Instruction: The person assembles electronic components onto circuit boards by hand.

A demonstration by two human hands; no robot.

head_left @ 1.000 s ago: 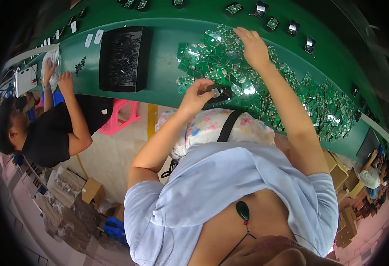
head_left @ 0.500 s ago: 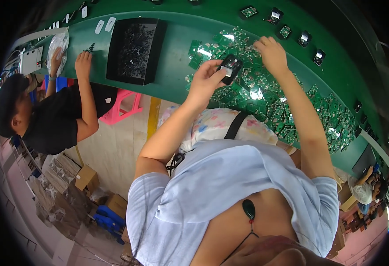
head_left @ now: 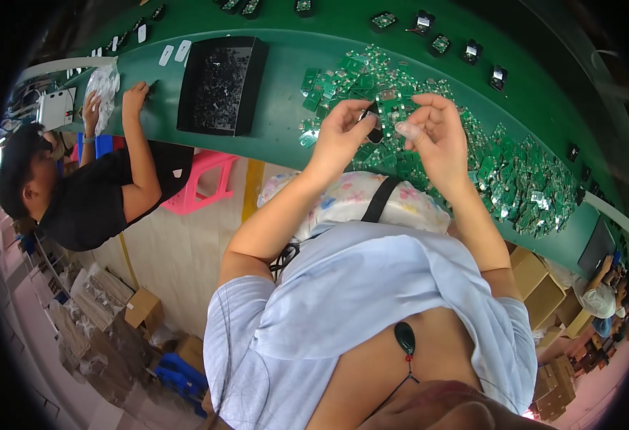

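My left hand [head_left: 343,136] is closed on a small black plastic casing [head_left: 374,129], tilted over the near part of a heap of loose green circuit boards [head_left: 530,179]. Close beside the casing, between my two hands, shows a green circuit board [head_left: 388,105]; I cannot tell whether it touches the casing or lies on the heap. My right hand [head_left: 438,140] hovers just right of them, fingers curved and apart, with nothing visible in its grip. Its thumb has a pale covering on the tip.
Left on the green bench [head_left: 286,93] stands a black tray [head_left: 257,86] of small dark parts, with white covers [head_left: 182,50] beyond. Black casings with boards [head_left: 440,45] line the far green strip. At left a co-worker [head_left: 78,186] handles small dark parts near a pink stool [head_left: 207,179].
My right hand has come back from the far side of the heap to beside the casing. My left hand has turned the casing. The casings on the far strip have shifted left.
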